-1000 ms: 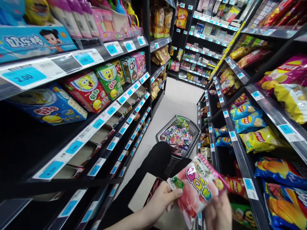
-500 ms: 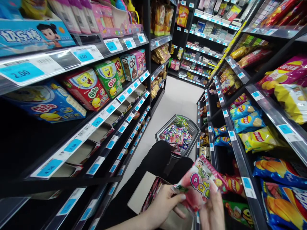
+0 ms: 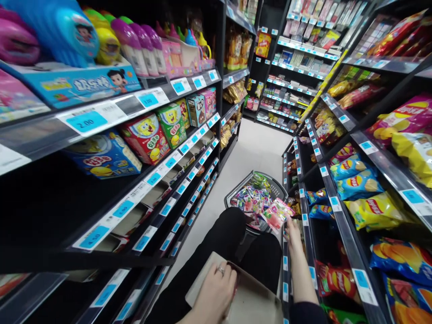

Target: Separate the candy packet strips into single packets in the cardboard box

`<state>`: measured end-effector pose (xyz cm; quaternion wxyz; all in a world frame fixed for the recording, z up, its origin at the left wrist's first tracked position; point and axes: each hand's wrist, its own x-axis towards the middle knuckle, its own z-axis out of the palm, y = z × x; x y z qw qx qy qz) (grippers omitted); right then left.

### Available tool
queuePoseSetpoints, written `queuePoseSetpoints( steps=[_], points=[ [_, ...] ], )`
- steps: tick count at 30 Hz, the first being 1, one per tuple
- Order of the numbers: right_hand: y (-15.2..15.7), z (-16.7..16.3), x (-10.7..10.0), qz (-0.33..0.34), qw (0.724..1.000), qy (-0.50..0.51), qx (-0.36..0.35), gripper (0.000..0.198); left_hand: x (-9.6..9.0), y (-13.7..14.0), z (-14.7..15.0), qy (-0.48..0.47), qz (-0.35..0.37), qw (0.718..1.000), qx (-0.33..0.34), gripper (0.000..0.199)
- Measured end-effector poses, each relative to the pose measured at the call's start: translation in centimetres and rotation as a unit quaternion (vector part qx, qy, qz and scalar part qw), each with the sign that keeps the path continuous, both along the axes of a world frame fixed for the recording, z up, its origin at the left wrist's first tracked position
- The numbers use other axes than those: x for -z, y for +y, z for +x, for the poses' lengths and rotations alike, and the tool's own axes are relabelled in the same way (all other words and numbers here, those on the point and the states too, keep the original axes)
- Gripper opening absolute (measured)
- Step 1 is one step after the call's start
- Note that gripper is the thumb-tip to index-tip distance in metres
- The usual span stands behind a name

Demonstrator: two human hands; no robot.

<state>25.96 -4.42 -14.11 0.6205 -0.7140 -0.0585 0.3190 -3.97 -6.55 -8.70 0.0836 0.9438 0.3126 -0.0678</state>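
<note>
On my lap rests an open cardboard box (image 3: 254, 297). My left hand (image 3: 216, 288), with a ring on one finger, reaches over its left side; the fingers curl down inside, and what they hold, if anything, is hidden. Out to the front right, my right hand (image 3: 293, 236) has its fingertips at the right edge of a pink and white gummy candy bag (image 3: 277, 214). That bag is tilted over the near right part of a grey shopping basket (image 3: 232, 191), which holds many small candy bags (image 3: 251, 198).
The basket stands on the pale aisle floor (image 3: 258, 141) beyond my knees (image 3: 232, 225). Shelves with snack boxes (image 3: 145, 137) rise close on the left. Shelves of chip bags (image 3: 367, 209) line the right, near my right arm. More shelves (image 3: 297, 67) close the far end.
My right hand has carried the gummy candy bag forward from above my lap to the basket. My left hand has let go of the bag and moved into the box.
</note>
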Motion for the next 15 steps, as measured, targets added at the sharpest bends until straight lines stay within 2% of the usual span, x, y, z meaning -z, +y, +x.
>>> queuePoseSetpoints(
  steps=[2,4,8,11,13,15],
  points=[
    [0.4,0.5,0.5,-0.045,0.999,0.000,-0.025,0.031,0.9,-0.5,0.0,-0.009,0.010,1.000,-0.008,0.037],
    [-0.6,-0.4,0.9,-0.068,0.995,-0.005,-0.077,0.028,1.1,-0.6,0.0,0.004,0.006,1.000,-0.021,0.045],
    [-4.8,-5.0,0.8,-0.065,0.976,-0.058,-0.199,0.019,0.3,-0.5,0.2,0.034,-0.073,0.997,-0.023,0.059],
    [-8.2,-9.1,-0.6,-0.054,0.961,-0.114,-0.244,0.022,-0.9,-0.4,0.1,-0.061,-0.134,0.989,0.001,0.052],
    [-10.2,-11.4,-1.8,-0.043,0.954,-0.134,-0.265,0.030,-1.7,-0.5,0.0,-0.166,-0.211,0.963,0.011,0.047],
    [-11.9,-13.3,-2.6,-0.007,0.944,-0.135,-0.302,0.051,-2.5,-0.6,0.0,-0.259,-0.318,0.912,-0.004,0.043]
  ],
)
